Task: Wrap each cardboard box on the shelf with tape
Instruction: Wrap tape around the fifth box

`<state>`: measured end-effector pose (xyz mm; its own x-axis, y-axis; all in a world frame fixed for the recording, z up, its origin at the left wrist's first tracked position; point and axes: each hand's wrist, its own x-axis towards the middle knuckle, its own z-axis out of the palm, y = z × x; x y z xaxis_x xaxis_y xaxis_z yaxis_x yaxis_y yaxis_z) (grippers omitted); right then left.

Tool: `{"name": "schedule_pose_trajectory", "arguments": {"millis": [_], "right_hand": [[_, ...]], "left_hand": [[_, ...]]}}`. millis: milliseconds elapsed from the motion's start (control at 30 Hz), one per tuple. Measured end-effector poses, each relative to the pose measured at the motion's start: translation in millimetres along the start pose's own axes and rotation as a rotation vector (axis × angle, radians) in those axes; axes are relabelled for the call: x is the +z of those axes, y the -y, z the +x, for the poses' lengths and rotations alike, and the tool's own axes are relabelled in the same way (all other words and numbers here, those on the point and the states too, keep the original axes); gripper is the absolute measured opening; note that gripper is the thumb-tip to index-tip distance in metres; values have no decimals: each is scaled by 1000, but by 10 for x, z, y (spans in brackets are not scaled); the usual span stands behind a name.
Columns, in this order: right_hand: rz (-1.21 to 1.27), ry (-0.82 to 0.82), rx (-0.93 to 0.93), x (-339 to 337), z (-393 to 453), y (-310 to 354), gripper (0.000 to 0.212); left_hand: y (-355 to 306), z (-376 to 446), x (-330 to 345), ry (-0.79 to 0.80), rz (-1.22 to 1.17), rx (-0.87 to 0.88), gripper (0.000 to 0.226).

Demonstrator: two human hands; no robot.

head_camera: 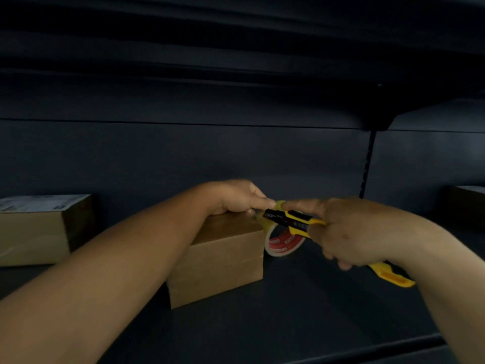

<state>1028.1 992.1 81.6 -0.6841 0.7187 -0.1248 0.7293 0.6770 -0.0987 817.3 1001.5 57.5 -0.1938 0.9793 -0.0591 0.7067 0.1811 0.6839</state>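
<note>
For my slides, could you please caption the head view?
Left hand steadies cardboard box; right hand brings utility knife to tape roll.

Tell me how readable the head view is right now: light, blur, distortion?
Head view: dim, shelf nearly black; middle box, tape roll and yellow cutter readable; left hand and right hand softly blurred; wide-angle bending at edges.

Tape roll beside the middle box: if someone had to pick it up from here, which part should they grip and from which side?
Grip the tape roll by its upper rim, coming from above and the right. It stands on edge against the right side of the cardboard box, so its left is blocked and its open core faces the front. The right hand with the yellow cutter crowds the top, so that would probably need to clear first.
</note>
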Motion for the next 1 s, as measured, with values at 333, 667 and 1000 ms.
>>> {"name": "schedule_pose_trajectory", "arguments": {"millis": [333,667,1000], "right_hand": [[-45,16,-3,15,65,51,86],[-94,116,-31,100,210,19,79],[440,-185,82,-28,134,-485,49]], "left_hand": [[24,7,-2,4,21,28,25],[10,17,35,-39,45,35,28],[30,42,37,-37,22,12,30]]}}
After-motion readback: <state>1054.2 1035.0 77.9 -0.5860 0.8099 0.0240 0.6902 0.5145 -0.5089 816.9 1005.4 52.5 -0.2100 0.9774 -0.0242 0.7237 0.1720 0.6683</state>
